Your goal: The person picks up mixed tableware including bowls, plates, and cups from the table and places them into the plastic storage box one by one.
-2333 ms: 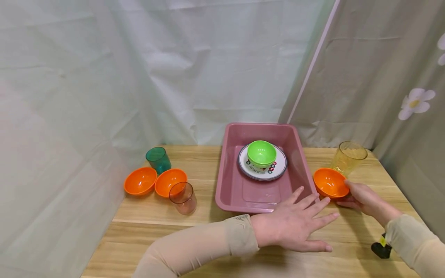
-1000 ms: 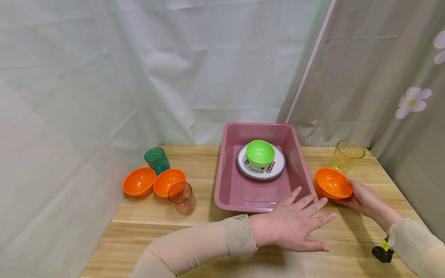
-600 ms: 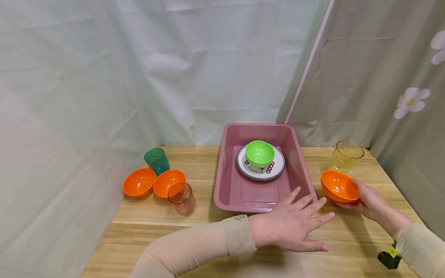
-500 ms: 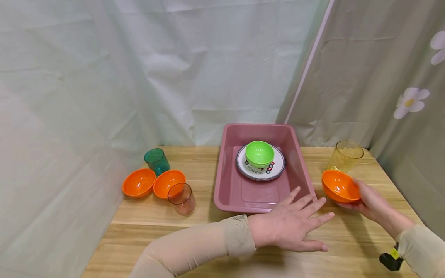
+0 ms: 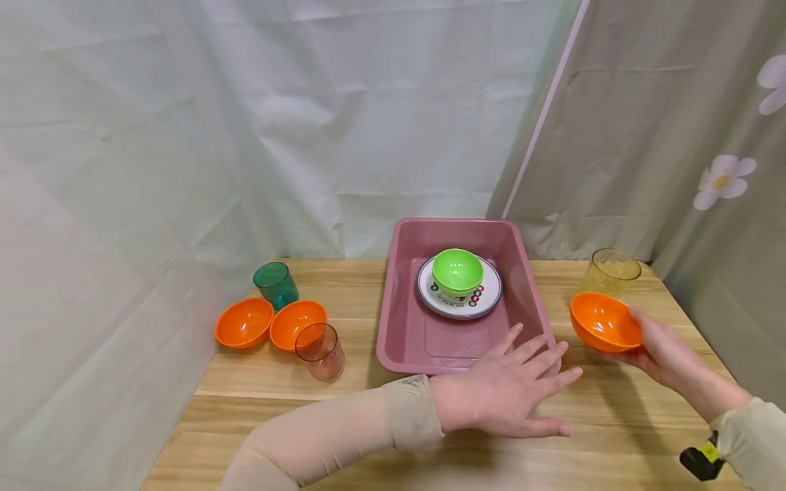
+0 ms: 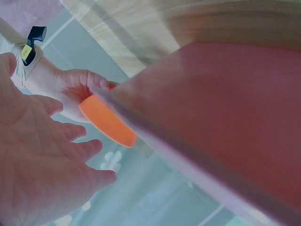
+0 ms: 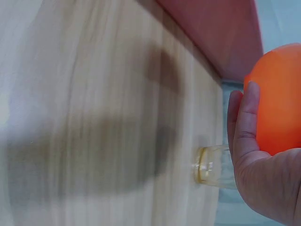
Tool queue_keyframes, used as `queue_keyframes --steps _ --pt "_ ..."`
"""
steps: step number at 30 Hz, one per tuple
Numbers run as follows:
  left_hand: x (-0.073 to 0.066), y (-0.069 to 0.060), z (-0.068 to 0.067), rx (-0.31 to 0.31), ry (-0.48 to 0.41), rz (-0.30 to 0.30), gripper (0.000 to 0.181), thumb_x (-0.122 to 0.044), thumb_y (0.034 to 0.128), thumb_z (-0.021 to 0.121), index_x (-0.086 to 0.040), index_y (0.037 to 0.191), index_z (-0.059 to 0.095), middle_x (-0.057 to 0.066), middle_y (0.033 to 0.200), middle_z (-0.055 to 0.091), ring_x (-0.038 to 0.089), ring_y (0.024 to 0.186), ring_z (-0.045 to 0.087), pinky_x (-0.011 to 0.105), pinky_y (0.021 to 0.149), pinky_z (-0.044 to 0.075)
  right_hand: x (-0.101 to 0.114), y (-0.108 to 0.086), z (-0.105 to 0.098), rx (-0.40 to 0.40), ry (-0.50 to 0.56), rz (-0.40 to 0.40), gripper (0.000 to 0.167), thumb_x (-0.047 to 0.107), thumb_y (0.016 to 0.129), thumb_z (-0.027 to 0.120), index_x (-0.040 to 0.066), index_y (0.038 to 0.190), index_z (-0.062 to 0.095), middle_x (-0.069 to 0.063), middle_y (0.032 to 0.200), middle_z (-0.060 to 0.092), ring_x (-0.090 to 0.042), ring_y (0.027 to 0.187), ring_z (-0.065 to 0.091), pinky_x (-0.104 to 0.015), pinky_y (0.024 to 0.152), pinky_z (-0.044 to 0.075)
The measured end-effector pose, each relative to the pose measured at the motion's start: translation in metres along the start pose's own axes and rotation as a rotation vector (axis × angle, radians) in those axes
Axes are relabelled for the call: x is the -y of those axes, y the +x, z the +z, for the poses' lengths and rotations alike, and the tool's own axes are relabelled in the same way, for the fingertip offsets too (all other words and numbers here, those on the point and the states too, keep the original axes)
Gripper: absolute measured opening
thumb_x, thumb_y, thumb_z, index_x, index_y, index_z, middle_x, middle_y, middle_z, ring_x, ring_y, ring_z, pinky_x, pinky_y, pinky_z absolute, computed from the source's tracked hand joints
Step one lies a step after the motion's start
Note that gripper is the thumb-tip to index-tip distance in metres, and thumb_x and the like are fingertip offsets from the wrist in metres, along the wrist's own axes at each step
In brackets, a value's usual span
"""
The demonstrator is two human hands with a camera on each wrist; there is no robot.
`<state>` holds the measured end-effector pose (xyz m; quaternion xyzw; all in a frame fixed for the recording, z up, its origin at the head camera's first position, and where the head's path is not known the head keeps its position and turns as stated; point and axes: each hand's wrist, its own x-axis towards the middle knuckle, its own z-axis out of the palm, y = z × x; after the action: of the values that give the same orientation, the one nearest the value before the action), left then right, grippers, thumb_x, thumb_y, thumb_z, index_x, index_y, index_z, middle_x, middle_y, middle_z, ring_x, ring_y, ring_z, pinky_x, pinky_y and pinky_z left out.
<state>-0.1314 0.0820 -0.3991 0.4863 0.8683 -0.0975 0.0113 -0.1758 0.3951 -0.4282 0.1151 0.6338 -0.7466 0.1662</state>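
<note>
My right hand (image 5: 666, 351) grips an orange bowl (image 5: 604, 322) by its right side. In the right wrist view the fingers lie along the bowl's underside, and the bowl (image 7: 280, 99) is held up off the wooden table. My left hand (image 5: 506, 389) hovers palm down with fingers spread, over the near right corner of a pink basin (image 5: 402, 341). The left wrist view shows that hand (image 6: 42, 146) beside the basin wall (image 6: 211, 117), holding nothing. Inside the basin, a green bowl (image 5: 458, 273) sits on white patterned plates (image 5: 485, 300).
Behind the held bowl stands a yellow glass (image 5: 614, 273). To the left are two orange bowls (image 5: 244, 323), a teal glass (image 5: 276, 285) and a reddish clear glass (image 5: 325, 358). Pale curtains (image 5: 368, 123) surround the wooden table (image 5: 233, 416) at the back and sides.
My right hand has lifted the orange bowl and carried it slightly right, away from the basin's side. My left hand has shifted slightly left and stays spread. The other dishes stay put.
</note>
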Motion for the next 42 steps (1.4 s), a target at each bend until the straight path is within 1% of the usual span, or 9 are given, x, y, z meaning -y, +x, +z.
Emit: queue_keyframes --steps 4,9,12,16,21,25,32,37,42 --pt "0.011 -0.007 -0.003 -0.01 -0.017 -0.002 0.079 -0.081 0.0954 0.016 -0.043 0.163 0.001 -0.006 0.172 -0.004 0.018 0.157 -0.006 0.049 0.122 -0.013 0.007 -0.001 0.005 0.019 0.04 -0.012 0.079 0.041 0.112 0.031 -0.007 0.156 -0.013 0.002 0.101 0.063 -0.02 0.09 0.071 -0.05 0.088 0.057" --pt "0.031 -0.016 -0.004 -0.009 -0.058 -0.032 0.079 -0.08 0.0956 0.015 -0.042 0.164 0.0 -0.005 0.172 -0.008 0.019 0.156 -0.009 0.05 0.123 -0.01 0.015 -0.001 0.013 0.027 0.099 -0.015 0.078 0.042 0.11 0.037 -0.005 0.157 -0.005 0.003 0.101 0.064 -0.022 0.091 0.071 -0.051 0.087 0.058" --pt "0.043 -0.023 -0.003 -0.013 -0.085 -0.048 0.08 -0.08 0.0957 0.013 -0.04 0.164 0.0 -0.005 0.171 -0.008 0.019 0.156 -0.01 0.049 0.123 -0.009 0.02 -0.002 0.023 0.026 0.103 -0.015 0.078 0.04 0.111 0.036 -0.005 0.158 -0.008 0.003 0.102 0.063 -0.021 0.091 0.071 -0.052 0.087 0.058" --pt "0.059 -0.034 0.0 -0.034 -0.094 -0.072 0.081 -0.079 0.096 0.01 -0.037 0.165 0.004 -0.002 0.172 -0.005 0.021 0.157 -0.004 0.049 0.122 -0.011 0.027 -0.002 0.039 0.033 0.077 -0.015 0.079 0.04 0.112 0.033 -0.003 0.159 -0.013 0.004 0.104 0.061 -0.018 0.091 0.07 -0.051 0.088 0.058" --pt "0.08 -0.05 0.004 -0.069 -0.094 -0.115 0.079 -0.076 0.0993 0.016 -0.033 0.166 0.009 0.001 0.172 0.003 0.024 0.157 -0.001 0.052 0.123 -0.007 0.036 0.0 0.062 0.074 0.092 -0.025 0.078 0.039 0.111 0.036 -0.001 0.16 -0.01 0.003 0.105 0.064 -0.02 0.093 0.07 -0.052 0.089 0.057" --pt "0.095 -0.063 0.01 -0.091 -0.089 -0.139 0.077 -0.071 0.102 0.024 -0.03 0.166 0.011 0.003 0.172 0.005 0.027 0.157 0.002 0.055 0.123 -0.004 0.04 0.001 0.084 0.085 0.094 -0.025 0.077 0.038 0.11 0.042 -0.001 0.161 -0.001 -0.001 0.108 0.062 -0.023 0.094 0.07 -0.052 0.088 0.057" --pt "0.12 -0.09 0.014 -0.087 -0.123 -0.213 0.08 -0.073 0.1009 0.023 -0.027 0.166 0.014 0.005 0.172 0.006 0.028 0.157 0.002 0.057 0.123 -0.004 0.045 0.005 0.126 0.144 -0.026 -0.043 0.07 0.039 0.112 0.036 -0.005 0.16 0.01 -0.017 0.127 0.05 -0.021 0.098 0.068 -0.045 0.088 0.058" --pt "0.135 -0.11 0.015 -0.071 -0.152 -0.26 0.081 -0.073 0.1012 0.025 -0.027 0.166 0.013 0.005 0.172 0.002 0.03 0.157 0.002 0.058 0.123 -0.002 0.049 0.01 0.154 0.175 -0.048 -0.052 0.068 0.037 0.112 0.034 -0.006 0.16 0.013 -0.024 0.137 0.044 -0.022 0.099 0.068 -0.046 0.09 0.057" --pt "0.148 -0.125 0.018 -0.077 -0.184 -0.3 0.08 -0.071 0.1019 0.029 -0.024 0.166 0.017 0.006 0.172 0.005 0.031 0.157 0.002 0.058 0.123 -0.002 0.053 0.015 0.18 0.177 -0.083 -0.053 0.066 0.037 0.112 0.034 -0.006 0.159 0.018 -0.028 0.141 0.042 -0.022 0.1 0.067 -0.048 0.091 0.056"
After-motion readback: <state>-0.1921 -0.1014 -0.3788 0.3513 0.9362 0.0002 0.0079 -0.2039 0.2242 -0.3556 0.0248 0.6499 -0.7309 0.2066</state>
